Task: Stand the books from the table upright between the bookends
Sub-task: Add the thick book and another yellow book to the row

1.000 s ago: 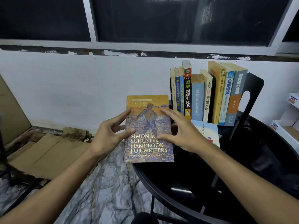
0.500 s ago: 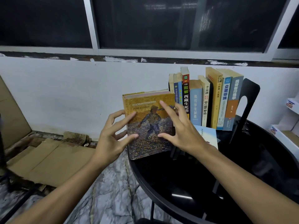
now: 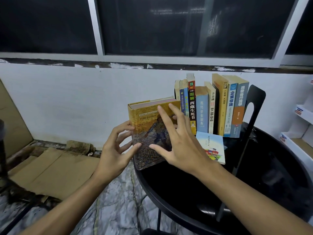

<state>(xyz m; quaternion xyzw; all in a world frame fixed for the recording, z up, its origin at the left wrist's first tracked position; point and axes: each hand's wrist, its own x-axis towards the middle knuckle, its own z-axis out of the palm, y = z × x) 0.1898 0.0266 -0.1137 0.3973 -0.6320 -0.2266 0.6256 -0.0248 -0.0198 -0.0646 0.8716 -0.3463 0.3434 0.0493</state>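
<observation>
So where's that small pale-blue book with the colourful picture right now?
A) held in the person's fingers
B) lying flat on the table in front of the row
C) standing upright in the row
B: the pale-blue book lies cover-up on the black table, just in front of the upright row.

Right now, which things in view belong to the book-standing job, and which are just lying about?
Job: yellow painted-cover handbook, between left hand and right hand; pale blue paperback lying flat; row of upright books; black metal bookend; round black table.
Lying about: flattened brown cardboard on the floor; white shelf unit at right.
</observation>
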